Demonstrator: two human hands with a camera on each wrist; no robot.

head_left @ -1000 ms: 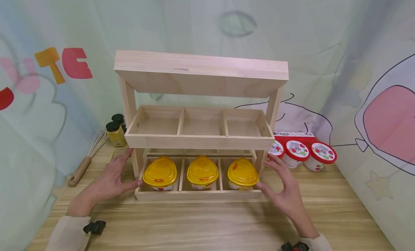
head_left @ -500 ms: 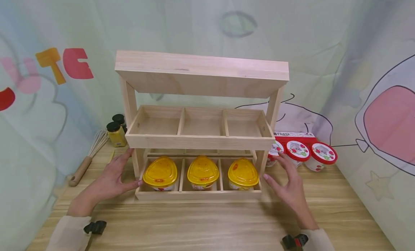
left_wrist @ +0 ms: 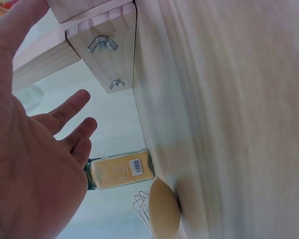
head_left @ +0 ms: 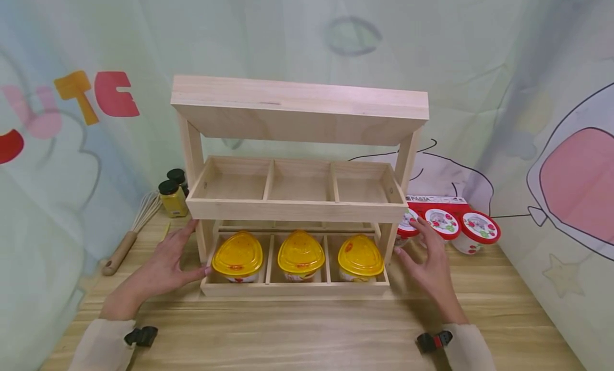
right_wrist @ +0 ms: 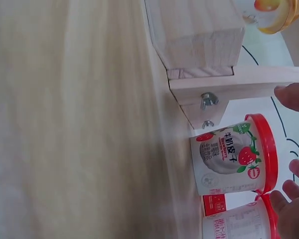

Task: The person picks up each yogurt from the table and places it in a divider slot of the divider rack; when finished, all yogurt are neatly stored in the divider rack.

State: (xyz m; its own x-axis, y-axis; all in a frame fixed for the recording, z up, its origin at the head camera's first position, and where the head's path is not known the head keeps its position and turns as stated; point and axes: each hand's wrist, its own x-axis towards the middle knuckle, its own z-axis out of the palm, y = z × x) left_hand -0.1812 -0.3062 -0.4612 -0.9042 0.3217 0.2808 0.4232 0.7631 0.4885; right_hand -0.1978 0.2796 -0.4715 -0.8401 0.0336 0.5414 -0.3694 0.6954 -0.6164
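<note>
Flanking the rack (head_left: 295, 210), hands (head_left: 165, 263) (head_left: 431, 269) leave room along its front edge.

Three rounded-triangular yellow-lidded tubs (head_left: 300, 252) and three round red-lidded white tubs (head_left: 480, 230) (six tubs altogether) are showing; two black-capped glass jars (head_left: 174, 202) are making a pair; one wooden-handled whisk (head_left: 120, 253), one pale wooden rack (head_left: 297, 210) and one red PASTA box (head_left: 431, 203) are appearing singly.

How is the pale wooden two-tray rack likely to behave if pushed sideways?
The rack is probably stiff: silver metal wing nuts on its side suggest a bolted frame. It may resist tipping, since three rounded-triangular yellow-lidded containers sit low, in its shallow wooden lower tray. The containers might shift slightly, though thin wooden dividers should keep them apart.
</note>
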